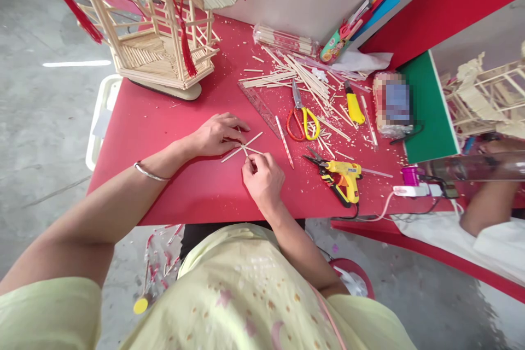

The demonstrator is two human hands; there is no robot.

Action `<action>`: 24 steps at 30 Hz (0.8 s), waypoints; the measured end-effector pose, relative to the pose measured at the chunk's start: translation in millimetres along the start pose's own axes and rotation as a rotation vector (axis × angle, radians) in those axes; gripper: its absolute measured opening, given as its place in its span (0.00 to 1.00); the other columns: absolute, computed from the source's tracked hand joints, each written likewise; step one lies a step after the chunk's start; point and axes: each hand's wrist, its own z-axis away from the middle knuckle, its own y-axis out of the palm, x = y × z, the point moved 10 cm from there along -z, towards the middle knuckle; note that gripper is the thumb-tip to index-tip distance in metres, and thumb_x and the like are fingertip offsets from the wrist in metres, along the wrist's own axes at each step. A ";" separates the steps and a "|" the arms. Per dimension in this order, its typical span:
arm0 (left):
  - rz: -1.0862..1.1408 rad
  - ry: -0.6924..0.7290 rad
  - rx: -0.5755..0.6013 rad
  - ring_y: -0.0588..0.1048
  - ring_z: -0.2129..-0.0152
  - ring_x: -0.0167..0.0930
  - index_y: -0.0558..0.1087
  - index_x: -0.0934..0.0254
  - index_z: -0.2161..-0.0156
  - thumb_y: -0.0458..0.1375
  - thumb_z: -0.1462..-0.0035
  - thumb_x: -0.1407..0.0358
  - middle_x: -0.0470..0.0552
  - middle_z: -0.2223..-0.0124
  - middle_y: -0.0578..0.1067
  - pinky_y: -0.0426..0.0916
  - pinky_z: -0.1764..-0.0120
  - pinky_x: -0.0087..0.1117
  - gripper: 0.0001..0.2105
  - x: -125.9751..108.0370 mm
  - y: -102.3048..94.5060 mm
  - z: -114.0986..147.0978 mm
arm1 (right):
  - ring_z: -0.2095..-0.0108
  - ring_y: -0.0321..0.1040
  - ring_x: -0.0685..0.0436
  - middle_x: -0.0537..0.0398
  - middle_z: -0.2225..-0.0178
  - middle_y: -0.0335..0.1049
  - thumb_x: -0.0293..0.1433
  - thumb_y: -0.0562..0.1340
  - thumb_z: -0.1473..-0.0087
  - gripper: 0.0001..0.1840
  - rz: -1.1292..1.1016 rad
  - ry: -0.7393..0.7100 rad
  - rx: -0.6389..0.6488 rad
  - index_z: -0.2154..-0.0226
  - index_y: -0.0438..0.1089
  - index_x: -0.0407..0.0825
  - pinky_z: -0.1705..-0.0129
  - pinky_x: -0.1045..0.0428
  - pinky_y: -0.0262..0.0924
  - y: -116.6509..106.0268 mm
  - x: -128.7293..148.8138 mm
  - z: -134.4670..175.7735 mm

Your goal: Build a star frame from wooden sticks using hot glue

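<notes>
On the red table, thin wooden sticks cross each other in a star-like shape. My left hand, with a silver bangle at its wrist, holds the sticks near the crossing from the left, fingertips bent down onto them. From the near right, my right hand pinches the end of one stick just below the crossing; its fingers hide most of that end. A white-and-red pencil and a clear ruler lie beyond my right hand. Scissors with red and yellow handles rest farther right.
A stick-built pavilion model with red tassels stands at the back left. Loose sticks and crumbs spread across the back right. A yellow glue gun, pliers and a utility knife lie rightward. Another person's arm is at far right.
</notes>
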 end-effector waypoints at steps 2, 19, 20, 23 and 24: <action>0.001 0.001 0.000 0.78 0.48 0.40 0.85 0.56 0.57 0.58 0.32 0.56 0.56 0.44 0.81 0.71 0.44 0.43 0.13 0.0 0.1 0.2 | 0.69 0.68 0.49 0.55 0.64 0.75 0.29 0.65 0.38 0.05 0.001 0.001 0.003 0.63 0.78 0.51 0.67 0.53 0.51 0.7 -0.2 -0.2; -0.015 -0.029 0.023 0.77 0.48 0.40 0.85 0.56 0.57 0.58 0.33 0.56 0.56 0.43 0.81 0.70 0.44 0.43 0.14 -0.5 0.7 -0.3 | 0.64 0.74 0.47 0.52 0.60 0.77 0.31 0.63 0.34 0.08 -0.085 -0.049 0.004 0.57 0.79 0.50 0.62 0.54 0.62 -0.9 -0.4 1.7; -0.019 -0.025 0.027 0.78 0.48 0.40 0.85 0.56 0.57 0.57 0.32 0.56 0.56 0.43 0.81 0.70 0.44 0.42 0.14 -1.0 0.6 -0.4 | 0.62 0.75 0.46 0.51 0.59 0.77 0.32 0.62 0.33 0.10 -0.126 -0.067 0.004 0.55 0.79 0.50 0.59 0.53 0.65 -3.1 -0.6 3.9; -0.026 -0.005 0.034 0.78 0.49 0.39 0.85 0.57 0.57 0.57 0.32 0.57 0.57 0.43 0.81 0.70 0.45 0.42 0.14 -4.0 0.4 -0.9 | 0.59 0.76 0.45 0.47 0.55 0.77 0.33 0.60 0.32 0.13 -0.226 -0.100 -0.010 0.49 0.77 0.48 0.54 0.51 0.69 -11.8 -6.4 14.9; -0.027 0.001 0.033 0.78 0.49 0.39 0.85 0.57 0.57 0.57 0.32 0.58 0.57 0.44 0.81 0.70 0.45 0.42 0.14 -4.8 0.3 -1.1 | 0.60 0.76 0.45 0.47 0.55 0.77 0.33 0.60 0.32 0.14 -0.237 -0.098 -0.014 0.49 0.76 0.48 0.54 0.51 0.70 -14.2 -10.1 19.2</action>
